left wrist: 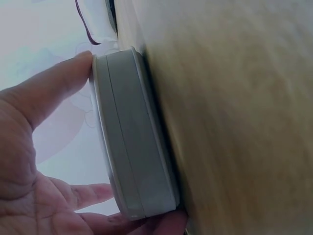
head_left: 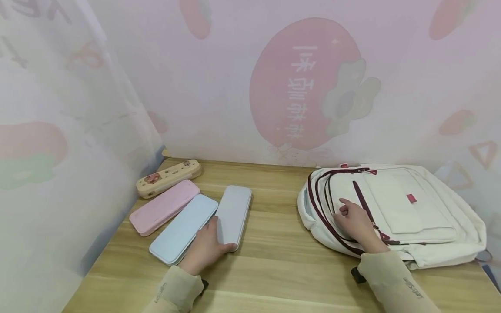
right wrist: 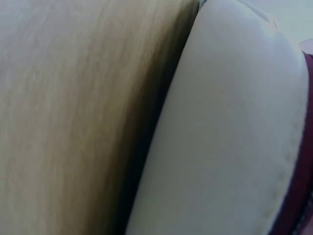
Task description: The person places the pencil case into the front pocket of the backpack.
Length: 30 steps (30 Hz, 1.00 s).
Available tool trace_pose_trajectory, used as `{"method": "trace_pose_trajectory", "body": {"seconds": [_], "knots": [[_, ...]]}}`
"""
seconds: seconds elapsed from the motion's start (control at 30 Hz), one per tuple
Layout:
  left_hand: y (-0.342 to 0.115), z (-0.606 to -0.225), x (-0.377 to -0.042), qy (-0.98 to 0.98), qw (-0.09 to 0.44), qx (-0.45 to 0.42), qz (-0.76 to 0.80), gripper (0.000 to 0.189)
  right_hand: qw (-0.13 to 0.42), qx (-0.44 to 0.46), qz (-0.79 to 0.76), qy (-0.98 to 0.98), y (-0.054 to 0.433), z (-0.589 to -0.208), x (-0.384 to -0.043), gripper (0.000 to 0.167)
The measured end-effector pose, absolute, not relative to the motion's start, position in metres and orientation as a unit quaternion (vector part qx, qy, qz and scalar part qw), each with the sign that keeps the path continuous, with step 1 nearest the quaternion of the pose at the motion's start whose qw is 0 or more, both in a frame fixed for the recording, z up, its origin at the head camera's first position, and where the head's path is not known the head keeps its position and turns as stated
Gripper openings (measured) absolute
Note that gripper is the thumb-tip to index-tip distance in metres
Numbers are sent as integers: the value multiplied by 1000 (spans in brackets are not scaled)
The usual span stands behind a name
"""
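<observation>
My left hand (head_left: 206, 248) grips the near end of a pale grey pencil case (head_left: 234, 213), thumb at its right corner and fingers along its left side. In the left wrist view the case (left wrist: 134, 132) stays close against the wood, its thin lid seam showing. A light blue pencil case (head_left: 184, 228) lies just left of that hand. Over the front of a white backpack (head_left: 415, 195) with dark red zippers, my right hand (head_left: 356, 221) lies with loosely bent fingers. Only the backpack's side (right wrist: 220, 122) and its zipper fill the right wrist view.
A pink pencil case (head_left: 165, 206) and a cream one with printed figures (head_left: 169, 178) lie at the table's left edge. The wooden table (head_left: 274, 269) meets a printed curtain (head_left: 219, 108) at the back and left. The backpack takes up the right side.
</observation>
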<state>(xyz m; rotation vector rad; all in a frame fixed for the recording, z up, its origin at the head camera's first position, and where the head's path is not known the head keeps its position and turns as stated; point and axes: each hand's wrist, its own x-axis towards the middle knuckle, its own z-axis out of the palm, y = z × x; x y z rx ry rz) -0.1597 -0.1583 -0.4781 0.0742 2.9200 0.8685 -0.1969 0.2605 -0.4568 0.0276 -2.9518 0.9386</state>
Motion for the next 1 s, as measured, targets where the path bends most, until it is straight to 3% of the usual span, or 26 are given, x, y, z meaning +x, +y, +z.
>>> {"method": "trace_pose_trajectory", "body": {"seconds": [0.23,0.53,0.83,1.0], "knots": [[-157,-476,-157,957,37,12,288,111,31,12,272,-962,258,-459,-199,41],[-164,-478,-158,924,50,12,380,98,19,9,253,-967,258,-451,-200,43],[-165,-477,-156,799,98,-54,591,70,-64,-33,448,-891,265,-444,-199,34],[-162,-476,-153,753,100,-70,646,66,-80,-55,535,-839,271,-445,-197,34]]}}
